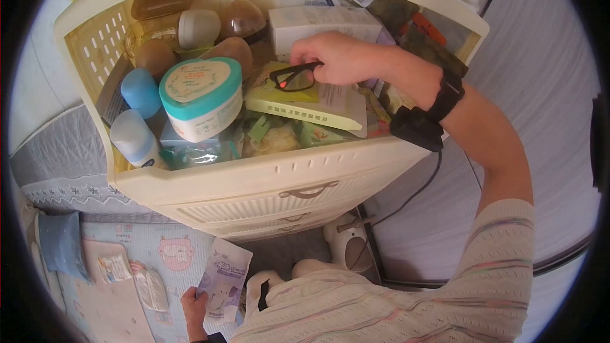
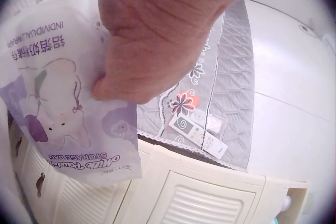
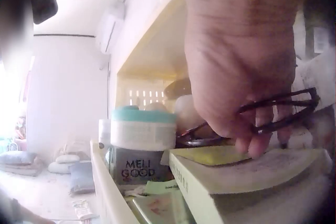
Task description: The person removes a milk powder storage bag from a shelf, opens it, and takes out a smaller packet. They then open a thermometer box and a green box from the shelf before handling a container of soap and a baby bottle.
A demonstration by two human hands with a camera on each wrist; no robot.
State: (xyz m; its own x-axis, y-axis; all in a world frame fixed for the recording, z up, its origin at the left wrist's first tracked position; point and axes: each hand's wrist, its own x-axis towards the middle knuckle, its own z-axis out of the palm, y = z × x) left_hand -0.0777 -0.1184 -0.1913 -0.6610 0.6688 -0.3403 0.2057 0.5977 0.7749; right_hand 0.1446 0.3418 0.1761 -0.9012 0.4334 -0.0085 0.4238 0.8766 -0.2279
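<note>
My right hand holds a pair of black-framed glasses over the open top of a cream plastic drawer cabinet. Right below the fingers lies a flat yellow-green box with printing on its side. In the right wrist view the glasses cross the curled fingers, close above that box. Low at the left, my left hand grips the edge of a white and purple milk powder storage bag pack. Its printed front, with a cartoon animal, faces the left wrist camera.
Around the right hand sit a teal-lidded tub, blue-capped bottles, a white box and brown rounded containers. A raised cream rim borders the cabinet top. A bed mat lies below left; a remote rests on grey quilted fabric.
</note>
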